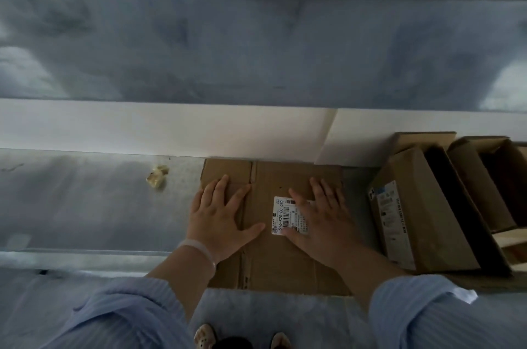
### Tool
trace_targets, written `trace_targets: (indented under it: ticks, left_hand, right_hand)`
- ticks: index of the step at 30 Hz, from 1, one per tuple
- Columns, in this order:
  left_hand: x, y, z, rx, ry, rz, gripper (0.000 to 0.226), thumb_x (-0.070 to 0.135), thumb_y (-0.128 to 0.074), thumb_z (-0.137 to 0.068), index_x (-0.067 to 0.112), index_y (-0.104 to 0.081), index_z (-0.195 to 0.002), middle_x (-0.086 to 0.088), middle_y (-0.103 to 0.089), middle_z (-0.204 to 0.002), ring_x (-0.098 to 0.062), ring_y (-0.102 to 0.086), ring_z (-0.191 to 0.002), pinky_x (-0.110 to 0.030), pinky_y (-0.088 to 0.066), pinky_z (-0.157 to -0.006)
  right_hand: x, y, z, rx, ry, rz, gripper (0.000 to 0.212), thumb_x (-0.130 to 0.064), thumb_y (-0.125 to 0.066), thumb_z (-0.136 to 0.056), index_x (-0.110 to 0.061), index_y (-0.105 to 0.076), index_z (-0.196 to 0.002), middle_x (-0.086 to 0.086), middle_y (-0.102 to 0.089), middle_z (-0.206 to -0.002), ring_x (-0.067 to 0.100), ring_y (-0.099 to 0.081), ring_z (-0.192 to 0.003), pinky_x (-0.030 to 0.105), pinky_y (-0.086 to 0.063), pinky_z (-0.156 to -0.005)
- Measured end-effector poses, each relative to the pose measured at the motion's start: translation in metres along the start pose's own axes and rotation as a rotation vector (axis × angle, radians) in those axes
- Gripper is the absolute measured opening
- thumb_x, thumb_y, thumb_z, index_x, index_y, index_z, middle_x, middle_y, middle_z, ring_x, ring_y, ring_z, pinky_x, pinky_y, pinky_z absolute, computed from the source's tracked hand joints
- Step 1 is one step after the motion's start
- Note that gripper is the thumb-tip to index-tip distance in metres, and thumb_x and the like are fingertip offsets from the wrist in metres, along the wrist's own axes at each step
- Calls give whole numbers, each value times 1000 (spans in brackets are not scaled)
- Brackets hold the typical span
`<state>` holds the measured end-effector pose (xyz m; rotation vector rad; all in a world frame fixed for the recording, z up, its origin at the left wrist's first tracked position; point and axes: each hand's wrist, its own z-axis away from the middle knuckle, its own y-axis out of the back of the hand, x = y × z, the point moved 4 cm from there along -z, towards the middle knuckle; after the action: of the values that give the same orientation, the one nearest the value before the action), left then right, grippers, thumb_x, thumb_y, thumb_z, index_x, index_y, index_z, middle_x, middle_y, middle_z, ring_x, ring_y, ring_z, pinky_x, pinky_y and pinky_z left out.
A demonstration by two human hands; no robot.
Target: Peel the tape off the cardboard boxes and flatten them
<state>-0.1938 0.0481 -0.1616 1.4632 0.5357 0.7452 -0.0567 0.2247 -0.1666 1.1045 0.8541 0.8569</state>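
Note:
A flattened brown cardboard box [273, 257] lies on the grey floor in front of me, with a white shipping label [282, 214] on its top face. My left hand [221, 217] rests palm down on its left half, fingers spread. My right hand [322, 220] presses palm down on the right half and covers part of the label. Neither hand grips anything. A crumpled wad of yellowish tape [157, 176] sits on the floor to the left of the box.
Two open, unflattened cardboard boxes [416, 220] [490, 177] stand at the right, the nearer one bearing a label. A white baseboard [171, 129] runs behind the flat box. My sandalled feet [205, 338] show at the bottom edge.

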Motion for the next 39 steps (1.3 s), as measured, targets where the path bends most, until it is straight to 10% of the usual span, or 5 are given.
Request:
trace_targets:
  ticks: [10,16,27,31,39]
  left_hand:
    - [-1,6,22,184,-126,10,62,68,-35,-87,27,-66,-122,1,-62,-121,-25,-56,-108,-42,-45,-90]
    - [-12,-12,47,16,-247,-31,87,80,-25,-84,23,-32,-150,0,-28,-157,-25,-32,-140,-48,-25,-114]
    - [-15,-8,38,-67,-204,99,93,86,-4,-76,33,-12,-152,13,-1,-159,-13,-3,-148,-34,3,-119]
    - [-24,2,49,-31,-8,221,86,75,-26,-79,28,-26,-151,7,-12,-160,-21,-13,-146,-35,-6,-118]
    - [-41,15,95,-16,491,505,73,46,-64,-86,17,-34,-146,-10,-40,-135,-26,-47,-117,-41,-43,-102]
  right_hand:
    - [14,4,31,121,-2,-172,80,-71,-11,-83,-34,-31,-150,-10,-20,-160,10,-10,-147,34,-12,-121]
    - [14,-9,44,112,41,-51,84,-76,-15,-89,-24,-23,-154,3,-18,-162,21,-15,-149,43,-10,-120]
    - [18,-7,40,100,35,-96,78,-69,-14,-90,-27,-14,-155,-2,-6,-164,18,-5,-150,37,-2,-121]
    - [20,-2,56,73,-246,-276,70,-57,-35,-97,-28,-8,-155,-6,3,-163,19,-2,-148,38,-17,-119]
    - [21,8,87,62,-448,-384,66,-52,-46,-95,-25,-23,-151,4,-38,-144,25,-46,-126,41,-45,-102]
